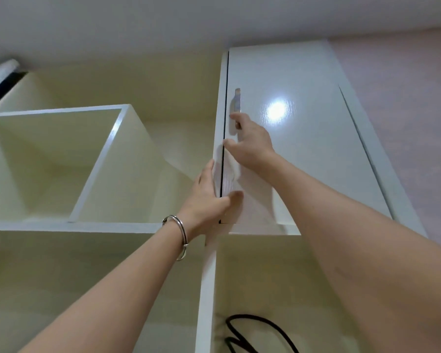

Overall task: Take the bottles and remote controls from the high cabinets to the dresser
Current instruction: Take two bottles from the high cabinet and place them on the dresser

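Head view: right hand (252, 146) fingers hooked on cabinet door (303, 138) handle (236, 103), left hand (209, 197) fingers spread open against its edge.

Above me the white shelving unit (99, 226) rose to the ceiling, its cream-coloured compartments open on the left. An open cubby (56, 159), framed by a white edge, held nothing that I could see from below. Beside it stood a taller open bay, equally bare in the part I could see. To the right hung the high cabinet (303, 138), its glossy white door shut or nearly so, a narrow dark gap running down its left edge. In the lower right compartment, beneath that cabinet, lay a looped black cable (255, 332).
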`<state>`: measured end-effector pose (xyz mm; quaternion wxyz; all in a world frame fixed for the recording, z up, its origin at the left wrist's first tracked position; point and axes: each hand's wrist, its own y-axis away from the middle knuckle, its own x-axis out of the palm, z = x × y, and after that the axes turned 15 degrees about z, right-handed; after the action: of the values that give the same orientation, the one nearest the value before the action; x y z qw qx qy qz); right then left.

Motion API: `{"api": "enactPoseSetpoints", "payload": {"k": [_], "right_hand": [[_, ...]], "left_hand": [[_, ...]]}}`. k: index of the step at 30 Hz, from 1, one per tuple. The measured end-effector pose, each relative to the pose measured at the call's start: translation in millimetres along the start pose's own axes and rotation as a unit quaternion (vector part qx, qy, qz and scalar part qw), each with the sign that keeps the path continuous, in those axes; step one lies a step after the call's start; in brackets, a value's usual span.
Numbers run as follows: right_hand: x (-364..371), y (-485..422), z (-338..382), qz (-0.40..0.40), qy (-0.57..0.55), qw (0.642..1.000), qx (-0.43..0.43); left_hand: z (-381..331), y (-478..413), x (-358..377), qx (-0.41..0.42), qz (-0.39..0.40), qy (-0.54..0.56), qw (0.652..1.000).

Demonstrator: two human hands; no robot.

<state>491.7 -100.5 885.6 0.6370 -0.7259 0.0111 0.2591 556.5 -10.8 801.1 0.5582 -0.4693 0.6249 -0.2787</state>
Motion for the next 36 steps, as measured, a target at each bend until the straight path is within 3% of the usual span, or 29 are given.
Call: {"api": "enactPoseSetpoints", "payload": {"k": [6,11,14,16,19,24,29,33,36], "right_hand": [[-4.6,-4.3,-3.0,0.017,-0.158,0.987,0.0],[-20.4,-6.0,4.8,-0.031,-0.271,0.962,-0.021],[-38.7,7.1,14.9,0.004,-0.319,0.946,-0.062],[-47.0,28.2,14.3,0.024,-0.27,0.959,-0.081],[-46.1,86.2,-4.4,-0.011,-0.083,0.992,-0.098],[-31.6,160.2,-60.6,-0.046,0.132,0.989,-0.057],[-51.2,175.9,-80.2,-0.156,0.112,0.98,-0.047],[-77.3,190.8,-86.8,-0.225,0.036,0.974,0.017],[-93.6,200.2,-95.3,-0.192,0.003,0.978,0.076]], "left_hand": [[-5.3,3.7,0.0,0.012,0.006,-0.003,1.0],[-9.5,7.6,1.8,0.012,0.037,0.065,0.997],[-21.6,17.3,2.8,0.016,0.032,0.118,0.992],[-28.5,22.4,3.5,0.03,0.019,0.164,0.986],[-38.4,28.4,7.3,0.069,0.023,0.23,0.97],[-66.5,39.2,13.0,0.12,0.008,0.308,0.944],[-117.3,45.1,37.8,0.243,0.066,0.359,0.899],[-179.2,42.1,72.1,0.26,0.107,0.308,0.909],[-201.2,36.7,94.9,0.272,0.112,0.279,0.914]]}}
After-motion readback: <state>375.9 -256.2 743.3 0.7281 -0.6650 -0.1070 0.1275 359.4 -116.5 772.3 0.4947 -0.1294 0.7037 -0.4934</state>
